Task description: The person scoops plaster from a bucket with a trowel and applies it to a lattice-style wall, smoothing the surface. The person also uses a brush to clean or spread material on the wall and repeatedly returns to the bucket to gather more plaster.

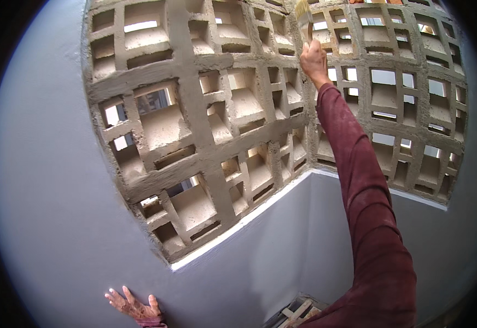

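High up near the inner corner, my right hand [314, 61] is closed round the handle of a paintbrush [304, 22]. The brush points upward, its pale bristles at the top edge of the view, close to the corner where two breeze-block screens meet. I cannot tell whether the bristles touch the blocks. Low on the left, my left hand [133, 306] lies with fingers spread against the grey wall [47, 180], holding nothing. The left breeze-block screen [216, 156] is rough grey-beige concrete with square and oblong openings; the right breeze-block screen [419, 68] looks alike.
A white ledge [238, 225] runs along the foot of the screens. Below it stands a lower grey wall [331, 213] with a darker patch and a corner. Beneath my right arm, a pale slatted frame [298, 311] shows partly at the bottom edge.
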### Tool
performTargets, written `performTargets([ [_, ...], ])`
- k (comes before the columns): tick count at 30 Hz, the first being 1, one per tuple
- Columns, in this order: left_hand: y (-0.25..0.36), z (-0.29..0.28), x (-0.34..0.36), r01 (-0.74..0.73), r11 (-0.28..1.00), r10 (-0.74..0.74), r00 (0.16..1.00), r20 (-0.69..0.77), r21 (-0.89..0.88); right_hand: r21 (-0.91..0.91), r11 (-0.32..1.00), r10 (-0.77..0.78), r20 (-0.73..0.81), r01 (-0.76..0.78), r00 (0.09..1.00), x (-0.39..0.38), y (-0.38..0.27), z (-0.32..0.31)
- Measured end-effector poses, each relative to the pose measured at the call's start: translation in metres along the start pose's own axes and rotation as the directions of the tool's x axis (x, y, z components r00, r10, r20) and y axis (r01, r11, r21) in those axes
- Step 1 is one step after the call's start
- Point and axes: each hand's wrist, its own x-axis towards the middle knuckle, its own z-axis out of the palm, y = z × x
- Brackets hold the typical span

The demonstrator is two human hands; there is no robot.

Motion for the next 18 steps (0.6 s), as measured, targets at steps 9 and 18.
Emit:
performTargets([
  [9,-0.013,0.0,-0.005,0.0,0.994,0.005,0.999,-0.043,0.113,0.404,0.803,-0.123,-0.608,0.438,0.785,-0.004,-0.068,-0.09],
  [18,-0.006,0.012,-0.007,0.023,0.998,-0.02,0.998,-0.055,0.056,-0.211,0.974,0.128,0.189,-0.087,0.974,-0.043,0.025,-0.069],
])
